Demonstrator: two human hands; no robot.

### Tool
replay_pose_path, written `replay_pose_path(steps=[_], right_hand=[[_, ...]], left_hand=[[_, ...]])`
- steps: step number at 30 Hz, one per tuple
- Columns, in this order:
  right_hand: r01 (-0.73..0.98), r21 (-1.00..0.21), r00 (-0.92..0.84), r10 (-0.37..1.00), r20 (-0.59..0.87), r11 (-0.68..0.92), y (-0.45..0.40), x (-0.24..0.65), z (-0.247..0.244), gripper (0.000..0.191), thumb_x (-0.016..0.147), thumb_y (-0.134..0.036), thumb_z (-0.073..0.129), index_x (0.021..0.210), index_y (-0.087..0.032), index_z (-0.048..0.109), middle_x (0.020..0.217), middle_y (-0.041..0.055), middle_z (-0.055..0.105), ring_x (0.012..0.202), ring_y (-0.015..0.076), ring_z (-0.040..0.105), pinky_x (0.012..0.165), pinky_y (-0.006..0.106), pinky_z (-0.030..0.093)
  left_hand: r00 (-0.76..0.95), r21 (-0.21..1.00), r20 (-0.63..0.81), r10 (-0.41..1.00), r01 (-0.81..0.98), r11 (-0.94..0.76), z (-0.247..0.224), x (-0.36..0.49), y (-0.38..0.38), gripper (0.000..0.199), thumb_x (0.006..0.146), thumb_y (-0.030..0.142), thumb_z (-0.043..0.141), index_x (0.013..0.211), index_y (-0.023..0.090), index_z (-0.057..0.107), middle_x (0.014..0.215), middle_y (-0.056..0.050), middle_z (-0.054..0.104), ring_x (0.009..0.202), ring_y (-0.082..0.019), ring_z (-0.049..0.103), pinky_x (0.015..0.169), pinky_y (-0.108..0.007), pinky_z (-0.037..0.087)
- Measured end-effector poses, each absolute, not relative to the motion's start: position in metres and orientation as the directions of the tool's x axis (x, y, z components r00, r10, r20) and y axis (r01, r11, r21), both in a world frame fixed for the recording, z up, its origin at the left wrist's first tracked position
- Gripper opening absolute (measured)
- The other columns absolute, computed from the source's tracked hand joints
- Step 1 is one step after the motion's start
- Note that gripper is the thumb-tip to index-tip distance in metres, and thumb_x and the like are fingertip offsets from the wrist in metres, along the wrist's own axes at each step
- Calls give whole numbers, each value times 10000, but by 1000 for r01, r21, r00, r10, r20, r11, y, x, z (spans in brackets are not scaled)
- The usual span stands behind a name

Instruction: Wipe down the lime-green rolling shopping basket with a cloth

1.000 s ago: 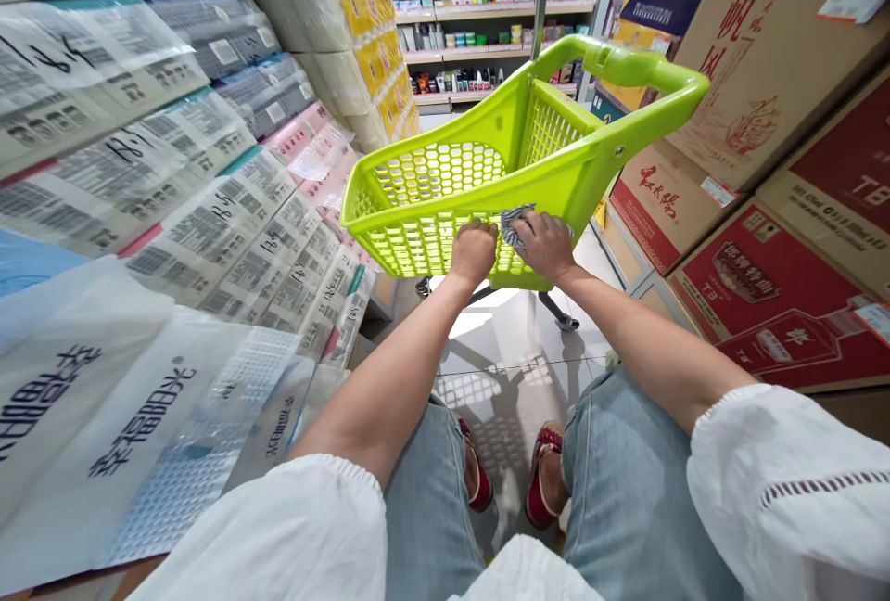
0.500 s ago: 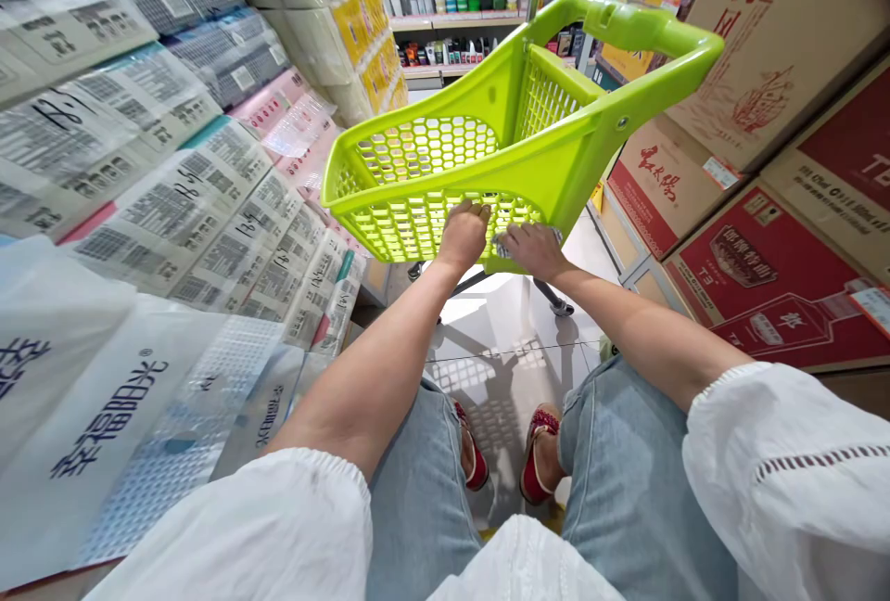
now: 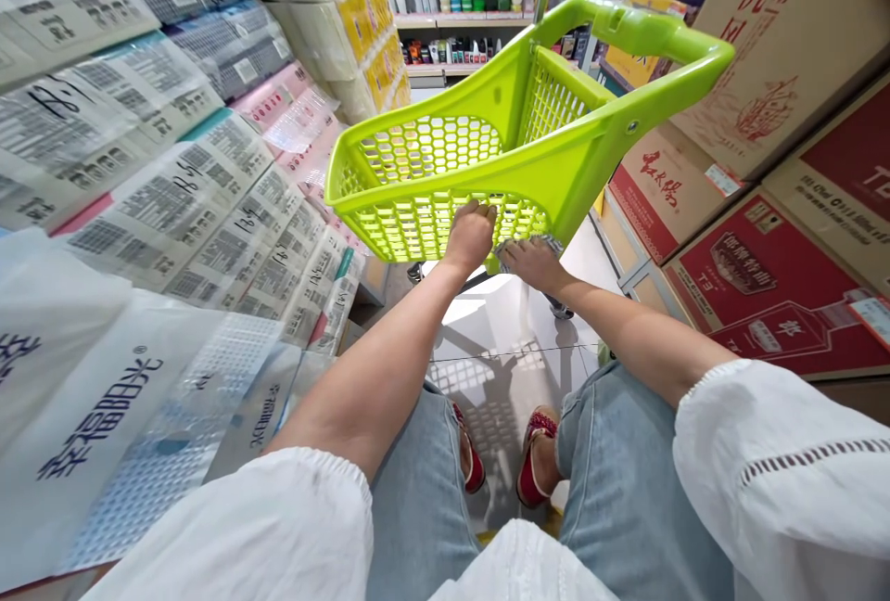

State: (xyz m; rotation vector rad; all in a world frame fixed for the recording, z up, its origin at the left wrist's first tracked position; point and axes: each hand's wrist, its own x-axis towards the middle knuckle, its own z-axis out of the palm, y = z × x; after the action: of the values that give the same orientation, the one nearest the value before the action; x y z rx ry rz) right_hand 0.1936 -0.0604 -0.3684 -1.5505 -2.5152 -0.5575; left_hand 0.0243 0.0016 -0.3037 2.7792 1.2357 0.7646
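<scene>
A lime-green shopping cart point(image 3: 612, 142) with a mesh basket stands sideways in front of me. My left hand point(image 3: 471, 235) is closed on the mesh of its near side, fingers hooked at the holes. Just to the right, my right hand point(image 3: 534, 262) grips a crumpled grey patterned cloth point(image 3: 549, 244) against the lower edge of the basket. Part of the cloth is covered by my fingers. The basket looks empty through its open top.
Plastic-wrapped packs point(image 3: 187, 184) are piled along the left. Cardboard cartons point(image 3: 771, 276) are stacked on the right. Behind the cart are shelves of bottles point(image 3: 479, 21). The cart's wheel point(image 3: 560, 309) rests on the tiled floor point(image 3: 497, 341) near my feet.
My right hand with the cloth has shifted slightly down along the basket's lower edge, and more of the cloth shows. My left hand stays on the mesh.
</scene>
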Motion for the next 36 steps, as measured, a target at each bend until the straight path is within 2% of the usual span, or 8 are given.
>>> replay_pose_path(steps=[4, 7, 11, 14, 21, 25, 31, 36], right_hand=[[882, 204, -467, 847, 254, 425, -62, 190, -368, 328, 974, -180, 341, 1144, -209, 620, 1147, 98, 645, 991, 220, 562, 818, 363, 370], [931, 208, -362, 836, 412, 300, -51, 187, -334, 345, 995, -247, 309, 1144, -204, 616, 1119, 110, 641, 966, 238, 545, 808, 372, 358], [987, 99, -160, 749, 643, 126, -40, 187, -284, 343, 990, -304, 343, 1212, -220, 592, 1243, 121, 590, 1010, 249, 521, 850, 382, 352], [995, 49, -94, 720, 688, 83, -38, 187, -278, 348, 985, -313, 354, 1221, -216, 591, 1282, 124, 569, 1017, 249, 518, 858, 380, 364], [920, 237, -382, 842, 380, 311, -59, 186, -352, 360, 988, -235, 317, 1165, -225, 630, 1168, 111, 643, 950, 233, 564, 808, 381, 384], [883, 268, -449, 859, 248, 384, -67, 185, -372, 350, 963, -178, 358, 1184, -201, 628, 1254, 124, 618, 990, 234, 570, 815, 380, 380], [961, 167, -278, 790, 547, 223, -48, 167, -320, 315, 930, -304, 463, 1190, -227, 623, 1173, 99, 621, 985, 241, 535, 815, 348, 364], [986, 48, -142, 655, 742, 159, -39, 144, -272, 355, 920, -373, 487, 1223, -227, 601, 1230, 107, 581, 1041, 247, 502, 863, 348, 365]], left_hand=[[583, 183, 417, 697, 697, -693, -304, 24, 3, 361, 913, 138, 364, 1177, 137, 611, 1048, -156, 668, 1108, -288, 530, 959, -403, 372], [579, 176, 424, 696, 701, -691, -302, 25, 2, 337, 921, 162, 370, 1137, 144, 628, 1027, -149, 674, 1111, -284, 529, 959, -391, 372], [543, 264, 451, 709, 677, -687, -300, 26, 0, 294, 938, 209, 380, 1010, 155, 660, 977, -150, 680, 1067, -284, 548, 950, -390, 370], [538, 273, 459, 707, 672, -688, -299, 25, -1, 292, 940, 209, 381, 999, 154, 662, 983, -148, 682, 1055, -284, 547, 944, -394, 370], [637, 91, 406, 655, 685, -723, -297, 23, 1, 374, 890, 106, 375, 1166, 120, 628, 1039, -155, 676, 1090, -282, 541, 953, -395, 380], [708, 24, 352, 612, 647, -762, -293, 9, -2, 467, 877, 40, 334, 1271, 118, 572, 1056, -147, 670, 1098, -270, 547, 949, -383, 389], [627, 13, 438, 644, 712, -702, -287, -35, -11, 354, 968, 211, 338, 1116, 124, 647, 999, -145, 669, 1008, -263, 568, 897, -379, 425], [564, -34, 448, 693, 786, -618, -294, -49, -8, 377, 960, 168, 354, 1245, 126, 596, 1005, -149, 673, 1021, -262, 578, 866, -377, 440]])
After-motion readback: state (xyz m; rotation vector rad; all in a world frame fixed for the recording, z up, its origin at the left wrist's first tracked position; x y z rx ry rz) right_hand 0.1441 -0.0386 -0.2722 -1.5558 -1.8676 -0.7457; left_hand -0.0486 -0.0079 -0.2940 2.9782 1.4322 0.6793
